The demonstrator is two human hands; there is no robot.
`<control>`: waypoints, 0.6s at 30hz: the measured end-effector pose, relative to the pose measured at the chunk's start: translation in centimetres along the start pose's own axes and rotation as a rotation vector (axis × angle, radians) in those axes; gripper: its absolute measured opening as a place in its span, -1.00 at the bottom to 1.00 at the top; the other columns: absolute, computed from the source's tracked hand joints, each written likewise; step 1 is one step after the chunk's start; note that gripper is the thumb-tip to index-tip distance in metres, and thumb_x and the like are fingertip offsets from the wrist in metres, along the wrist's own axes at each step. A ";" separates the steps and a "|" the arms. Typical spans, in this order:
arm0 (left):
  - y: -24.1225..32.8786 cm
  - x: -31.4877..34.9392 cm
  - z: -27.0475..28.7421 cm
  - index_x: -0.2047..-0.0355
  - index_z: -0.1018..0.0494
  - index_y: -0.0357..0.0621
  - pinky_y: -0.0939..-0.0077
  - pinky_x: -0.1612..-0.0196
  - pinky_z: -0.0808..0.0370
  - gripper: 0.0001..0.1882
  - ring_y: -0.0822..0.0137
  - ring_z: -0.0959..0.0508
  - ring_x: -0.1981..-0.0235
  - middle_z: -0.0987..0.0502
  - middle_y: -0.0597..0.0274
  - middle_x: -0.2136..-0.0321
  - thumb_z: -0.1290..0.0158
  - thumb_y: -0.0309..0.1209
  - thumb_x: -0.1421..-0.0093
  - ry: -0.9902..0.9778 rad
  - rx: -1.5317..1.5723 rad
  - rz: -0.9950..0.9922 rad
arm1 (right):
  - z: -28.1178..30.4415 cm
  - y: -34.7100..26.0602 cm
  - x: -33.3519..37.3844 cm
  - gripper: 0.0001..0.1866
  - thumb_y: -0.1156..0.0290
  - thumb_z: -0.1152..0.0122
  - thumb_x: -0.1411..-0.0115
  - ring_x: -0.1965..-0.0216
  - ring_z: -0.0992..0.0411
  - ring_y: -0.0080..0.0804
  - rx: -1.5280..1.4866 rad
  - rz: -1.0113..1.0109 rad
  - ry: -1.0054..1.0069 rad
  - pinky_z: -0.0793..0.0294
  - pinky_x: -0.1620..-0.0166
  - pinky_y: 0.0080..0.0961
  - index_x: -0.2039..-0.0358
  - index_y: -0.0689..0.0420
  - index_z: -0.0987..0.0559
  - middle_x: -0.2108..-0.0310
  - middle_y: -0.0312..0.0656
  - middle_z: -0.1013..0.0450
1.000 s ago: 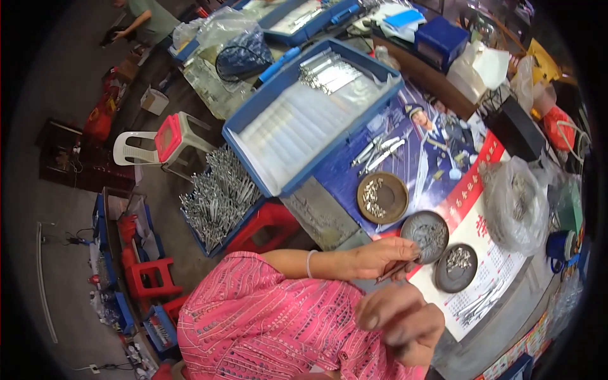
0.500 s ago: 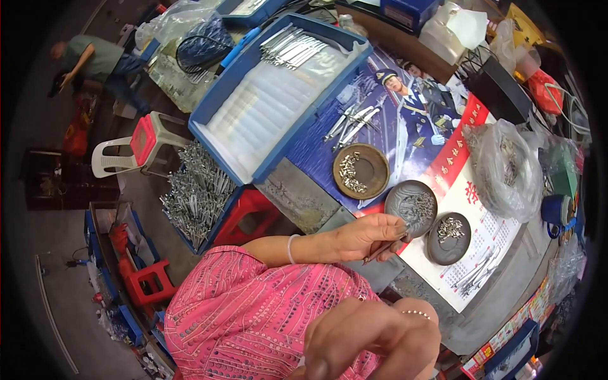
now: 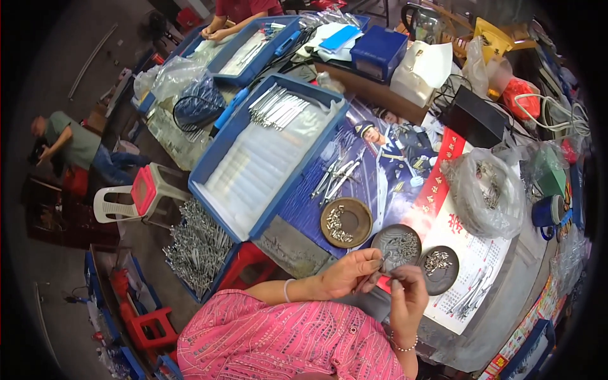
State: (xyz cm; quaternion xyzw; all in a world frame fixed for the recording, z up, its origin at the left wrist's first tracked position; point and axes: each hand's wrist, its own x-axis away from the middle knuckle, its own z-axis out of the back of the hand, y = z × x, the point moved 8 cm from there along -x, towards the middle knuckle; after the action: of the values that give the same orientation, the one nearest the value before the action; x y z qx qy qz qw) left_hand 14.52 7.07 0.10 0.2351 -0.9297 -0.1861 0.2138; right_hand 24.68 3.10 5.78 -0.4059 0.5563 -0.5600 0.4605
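Note:
My left hand (image 3: 350, 273) and my right hand (image 3: 408, 296) meet just in front of three shallow round dishes. Fingertips of both are pinched together, almost touching; whatever lies between them is too small to make out. Closest to the fingers is the dark middle dish (image 3: 379, 239), holding a heap of tiny grey parts (image 3: 403, 244). Right of it, another dark dish (image 3: 448, 283) has short shiny metal pieces (image 3: 437, 261). The brown dish (image 3: 362, 223) on the left contains similar small pieces (image 3: 335, 229).
A blue tray (image 3: 197, 183) lined with white sheets carries a row of slim metal tools. Loose metal tools (image 3: 341, 174) lie on the poster, others (image 3: 472, 294) by the right dish. Beyond are a plastic bag (image 3: 506, 212) and a black box (image 3: 476, 120). Another person's hands (image 3: 218, 30) show at the far side.
My right hand has moved from close to the camera, low in the picture, up and forward beside my left hand. The view has tilted, bringing another person's hands into sight.

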 end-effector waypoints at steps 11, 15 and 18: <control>-0.3 -0.9 0.1 0.35 -0.30 -0.13 0.83 0.69 -0.18 -0.84 0.59 -0.36 0.65 -0.39 0.36 0.57 0.07 -0.31 -0.22 -0.036 -0.051 -0.011 | -0.1 4.5 0.5 -0.92 0.56 0.00 -0.15 0.37 -0.31 -0.64 -0.269 -0.310 -0.034 -0.35 0.29 -0.71 0.33 0.26 -0.36 0.37 -0.29 -0.34; -0.4 -0.9 -0.6 0.31 -0.31 -0.14 0.84 0.66 -0.19 -0.86 0.59 -0.37 0.61 -0.39 0.38 0.56 0.07 -0.34 -0.22 -0.078 -0.061 -0.016 | -0.2 4.8 0.8 -0.94 0.57 0.01 -0.16 0.38 -0.32 -0.65 -0.300 -0.322 -0.025 -0.37 0.30 -0.70 0.34 0.26 -0.37 0.40 -0.31 -0.35; -1.1 -0.8 -0.9 0.29 -0.32 -0.13 0.82 0.62 -0.23 -0.87 0.59 -0.36 0.59 -0.39 0.39 0.55 0.05 -0.37 -0.21 -0.057 -0.118 0.044 | 0.4 5.7 1.4 -0.95 0.57 0.02 -0.15 0.40 -0.33 -0.64 -0.231 -0.288 0.008 -0.37 0.32 -0.70 0.35 0.26 -0.38 0.43 -0.32 -0.35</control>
State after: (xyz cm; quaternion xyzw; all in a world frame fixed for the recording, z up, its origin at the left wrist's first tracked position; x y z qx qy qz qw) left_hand 15.95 6.40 0.12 0.1961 -0.9277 -0.2426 0.2050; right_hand 25.06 1.92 0.05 -0.5294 0.5548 -0.5542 0.3239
